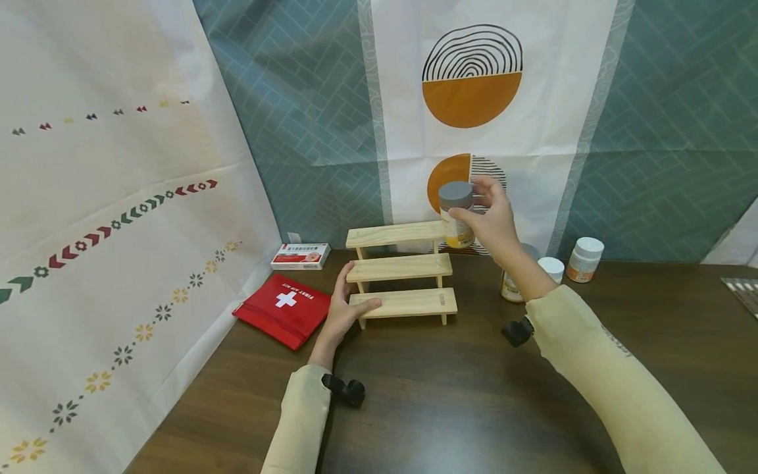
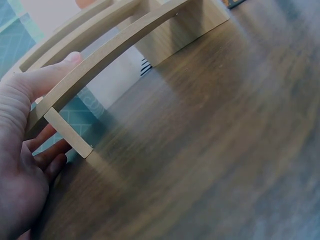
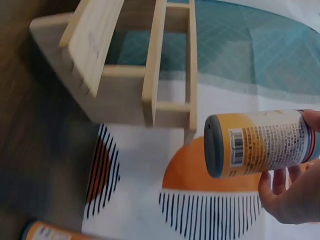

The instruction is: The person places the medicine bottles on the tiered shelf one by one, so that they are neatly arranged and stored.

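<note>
A three-step wooden display rack [image 1: 403, 268] stands on the dark table against the back cloth. My left hand [image 1: 342, 308] grips its left side, the thumb lying over the lowest step and the fingers round the outer edge, as the left wrist view shows. My right hand [image 1: 494, 220] holds a supplement bottle [image 1: 456, 227] with a grey lid and yellow-and-white label near the right end of the top step. In the right wrist view the bottle [image 3: 260, 142] is off the table, its barcode and small print facing the camera.
Left of the rack lie a red first aid pouch [image 1: 287, 309] and a white medicine box [image 1: 301, 257]. Right of it, a white-capped bottle [image 1: 584, 259] stands beside another white lid [image 1: 551, 267]. A further bottle [image 1: 510, 288] is partly hidden behind my right forearm.
</note>
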A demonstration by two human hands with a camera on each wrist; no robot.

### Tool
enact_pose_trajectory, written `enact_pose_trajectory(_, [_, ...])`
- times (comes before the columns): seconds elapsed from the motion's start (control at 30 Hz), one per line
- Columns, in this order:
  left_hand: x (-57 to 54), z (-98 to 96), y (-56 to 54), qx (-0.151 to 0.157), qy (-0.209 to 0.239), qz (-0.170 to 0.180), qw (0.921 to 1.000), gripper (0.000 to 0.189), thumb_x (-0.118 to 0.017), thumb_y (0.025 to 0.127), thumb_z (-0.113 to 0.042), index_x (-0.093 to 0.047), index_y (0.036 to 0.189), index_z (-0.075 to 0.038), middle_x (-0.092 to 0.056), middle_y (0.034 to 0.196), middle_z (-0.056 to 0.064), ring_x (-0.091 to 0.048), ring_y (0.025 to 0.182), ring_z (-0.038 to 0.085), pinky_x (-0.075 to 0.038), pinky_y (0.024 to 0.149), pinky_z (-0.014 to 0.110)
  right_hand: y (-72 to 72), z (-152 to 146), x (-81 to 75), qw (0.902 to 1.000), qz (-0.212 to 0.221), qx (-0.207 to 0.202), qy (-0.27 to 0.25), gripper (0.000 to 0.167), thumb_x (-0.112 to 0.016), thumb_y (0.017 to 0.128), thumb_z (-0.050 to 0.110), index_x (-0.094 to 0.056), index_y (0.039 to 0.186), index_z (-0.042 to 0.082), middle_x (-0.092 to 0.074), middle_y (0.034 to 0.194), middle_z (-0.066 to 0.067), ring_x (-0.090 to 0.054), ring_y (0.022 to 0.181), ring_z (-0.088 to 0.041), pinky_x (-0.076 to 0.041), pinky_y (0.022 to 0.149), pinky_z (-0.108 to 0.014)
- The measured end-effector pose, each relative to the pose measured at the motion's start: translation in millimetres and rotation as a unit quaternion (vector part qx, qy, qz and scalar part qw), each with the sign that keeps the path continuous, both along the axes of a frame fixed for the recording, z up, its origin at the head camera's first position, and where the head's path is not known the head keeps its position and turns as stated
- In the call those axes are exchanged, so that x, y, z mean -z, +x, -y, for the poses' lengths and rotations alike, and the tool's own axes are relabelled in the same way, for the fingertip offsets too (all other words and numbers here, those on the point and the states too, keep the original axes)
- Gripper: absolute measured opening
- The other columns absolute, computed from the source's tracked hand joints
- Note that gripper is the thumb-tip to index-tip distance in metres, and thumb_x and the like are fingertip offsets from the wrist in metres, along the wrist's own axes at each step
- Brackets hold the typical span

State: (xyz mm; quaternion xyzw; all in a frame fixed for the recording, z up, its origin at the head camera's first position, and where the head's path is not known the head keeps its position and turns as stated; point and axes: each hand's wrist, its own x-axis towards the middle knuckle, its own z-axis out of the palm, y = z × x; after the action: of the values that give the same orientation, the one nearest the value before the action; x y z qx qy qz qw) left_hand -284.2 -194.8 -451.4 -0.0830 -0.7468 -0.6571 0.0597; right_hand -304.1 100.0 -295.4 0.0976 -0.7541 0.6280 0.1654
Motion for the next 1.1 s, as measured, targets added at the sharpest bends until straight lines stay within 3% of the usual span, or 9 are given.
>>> enact_pose_trajectory(0.33, [-1.6, 0.8, -2.1, -0.001, 0.006, 0.002, 1.0, 0.094, -0.077, 0.08, -0.004, -0.024, 0.152, -0.033, -0.049, 0.138, 0.012, -0.047, 0.125, 0.03, -0.046, 0.09, 0.029, -15.5, 43, -7.9, 0.9993, -0.007, -0.037, -0.005, 0.062, -0.07, 0.088, 0.011, -0.039, 0.141, 0.005, -0.05, 0.14, -0.018, -0.044, 0.119, -0.031, -0.038, 0.102, -0.046])
enact_pose_trajectory(0.5, [-2.2, -0.1, -1.1, -0.01, 0.015, 0.002, 0.9998, 0.094, -0.076, 0.08, -0.001, -0.025, 0.152, -0.031, -0.051, 0.134, 0.014, -0.048, 0.124, 0.03, -0.046, 0.089, 0.026, -27.9, 64, -13.3, 0.9985, -0.014, -0.028, 0.045, 0.06, -0.071, 0.088, 0.017, -0.041, 0.14, 0.009, -0.051, 0.139, -0.016, -0.049, 0.12, -0.032, -0.041, 0.101, -0.047])
enact_pose_trajectory(0.67, [-0.8, -4.8, -1.7, 0.008, 0.021, 0.003, 0.9997, 0.095, -0.075, 0.081, -0.001, -0.022, 0.154, -0.029, -0.048, 0.139, 0.015, -0.047, 0.127, 0.032, -0.044, 0.091, 0.028, -35.6, 82, -16.2, 0.9976, -0.015, -0.011, 0.066, 0.06, -0.073, 0.088, 0.021, -0.042, 0.139, 0.011, -0.052, 0.139, -0.013, -0.051, 0.12, -0.031, -0.043, 0.099, -0.047])
enact_pose_trajectory(0.97, [1.1, -4.3, -3.8, -0.002, 0.022, 0.013, 0.9997, 0.095, -0.078, 0.079, -0.001, -0.025, 0.152, -0.031, -0.052, 0.133, 0.016, -0.05, 0.124, 0.032, -0.046, 0.087, 0.027, -40.8, 122, -3.4, 0.9988, -0.023, -0.023, 0.037, 0.059, -0.073, 0.088, 0.022, -0.044, 0.139, 0.012, -0.053, 0.135, -0.012, -0.052, 0.116, -0.028, -0.046, 0.094, -0.044])
enact_pose_trajectory(1.1, [-7.1, -1.9, 1.2, 0.003, 0.025, 0.015, 0.9996, 0.096, -0.077, 0.078, 0.0, -0.024, 0.154, -0.026, -0.051, 0.133, 0.018, -0.047, 0.126, 0.035, -0.044, 0.089, 0.03, -40.9, 134, 0.7, 0.9983, -0.037, -0.027, 0.037, 0.059, -0.073, 0.088, 0.022, -0.045, 0.138, 0.011, -0.053, 0.134, -0.014, -0.053, 0.114, -0.029, -0.046, 0.092, -0.044])
